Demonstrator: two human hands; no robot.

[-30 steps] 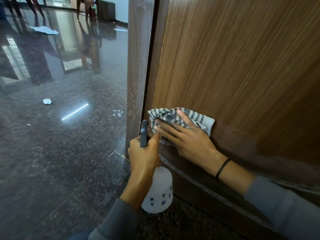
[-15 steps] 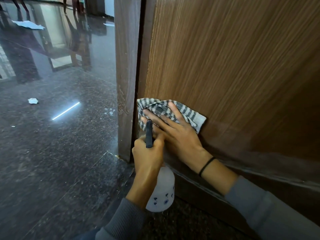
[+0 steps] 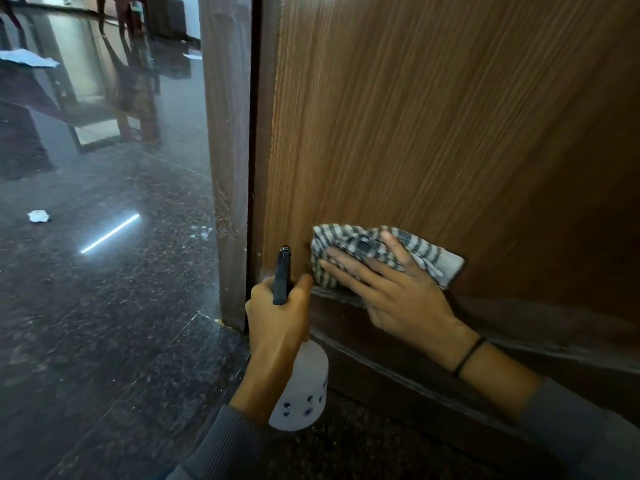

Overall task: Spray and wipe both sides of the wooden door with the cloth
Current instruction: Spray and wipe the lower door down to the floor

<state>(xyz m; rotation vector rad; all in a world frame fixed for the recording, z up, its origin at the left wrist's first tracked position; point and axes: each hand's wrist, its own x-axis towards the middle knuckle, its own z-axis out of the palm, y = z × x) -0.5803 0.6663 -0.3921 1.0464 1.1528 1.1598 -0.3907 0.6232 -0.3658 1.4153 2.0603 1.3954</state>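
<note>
Low on the wooden door (image 3: 415, 133), the right hand (image 3: 391, 289) has slid the pressed striped cloth (image 3: 381, 251) rightward, extending the wiped patch, while the left hand (image 3: 277, 317) grips the spray bottle (image 3: 301, 393).

Dim, cool light. Left of the left hand (image 3: 277, 317) the glossy floor (image 3: 104, 306) mirrors a bright strip light (image 3: 110, 233). Door (image 3: 433, 133) darkens rightward; fingers (image 3: 349, 268) slightly blurred, edges bowed.

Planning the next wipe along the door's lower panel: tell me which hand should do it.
Right. The right hand already presses the striped cloth flat on the wooden door; the left hand is wrapped around the spray bottle.
</note>
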